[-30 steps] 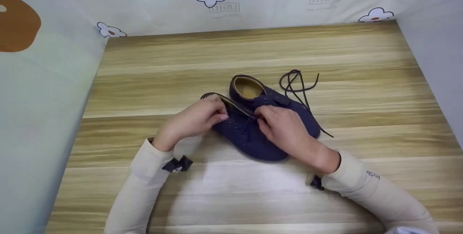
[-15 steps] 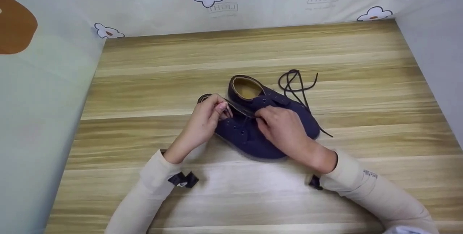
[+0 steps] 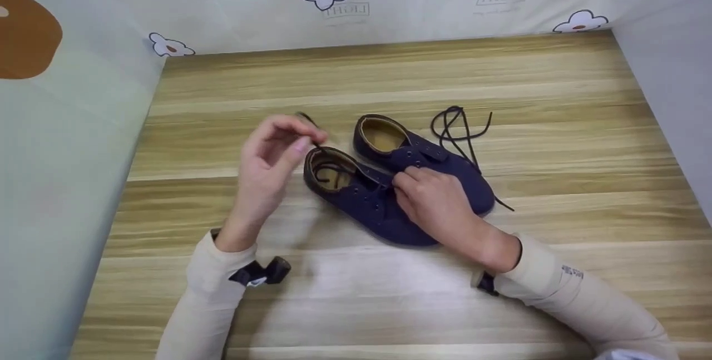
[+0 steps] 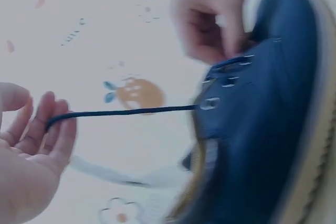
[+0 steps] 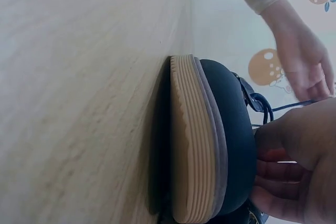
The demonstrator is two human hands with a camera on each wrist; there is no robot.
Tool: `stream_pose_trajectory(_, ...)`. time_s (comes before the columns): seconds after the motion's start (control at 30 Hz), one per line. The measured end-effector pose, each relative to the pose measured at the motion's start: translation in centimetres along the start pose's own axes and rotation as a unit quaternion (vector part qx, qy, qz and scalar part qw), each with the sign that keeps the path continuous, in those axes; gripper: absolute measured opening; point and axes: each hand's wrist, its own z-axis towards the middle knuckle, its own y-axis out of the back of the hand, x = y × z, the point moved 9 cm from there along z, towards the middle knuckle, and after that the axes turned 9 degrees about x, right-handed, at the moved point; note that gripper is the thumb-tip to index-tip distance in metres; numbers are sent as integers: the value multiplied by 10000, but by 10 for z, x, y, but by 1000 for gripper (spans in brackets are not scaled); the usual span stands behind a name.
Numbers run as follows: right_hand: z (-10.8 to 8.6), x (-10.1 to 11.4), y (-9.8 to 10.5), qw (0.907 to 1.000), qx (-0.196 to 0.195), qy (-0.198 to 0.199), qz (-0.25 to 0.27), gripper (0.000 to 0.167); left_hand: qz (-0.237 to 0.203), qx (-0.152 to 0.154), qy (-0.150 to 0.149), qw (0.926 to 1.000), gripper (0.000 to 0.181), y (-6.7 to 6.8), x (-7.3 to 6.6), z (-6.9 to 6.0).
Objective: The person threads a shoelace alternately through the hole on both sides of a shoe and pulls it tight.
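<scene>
Shoelace [image 4: 131, 112], limp and probably light, leaves the nearer shoe [image 3: 400, 229] well inside the far edge of the table [image 3: 250, 87]; best gripped near the eyelet [image 4: 210, 104]. Left hand [image 3: 266, 168] hooks it over bent fingers [image 4: 65, 135], thumb apart; right hand [image 3: 436, 196] pinches that shoe.

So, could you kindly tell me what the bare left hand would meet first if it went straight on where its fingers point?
In the head view, the bare left hand would probably meet the farther navy-blue, tan-lined shoe, at its heel; height is unclear, so it might pass above.
</scene>
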Motion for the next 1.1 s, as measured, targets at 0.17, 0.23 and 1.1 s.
stream_pose_trajectory(0.17,0,-2,-1,9999,95,-45,78,8,486,-410,-1103,9919,29,12,-46,1)
stream_pose_trajectory(0.23,1,-3,-1,9999,117,-60,110,8,1077,-413,-1306,9847,30,11,-54,3)
stream_pose_trajectory(1.1,16,-9,14,9932,258,-203,1113,14,206,-641,778,9947,15,11,28,0)
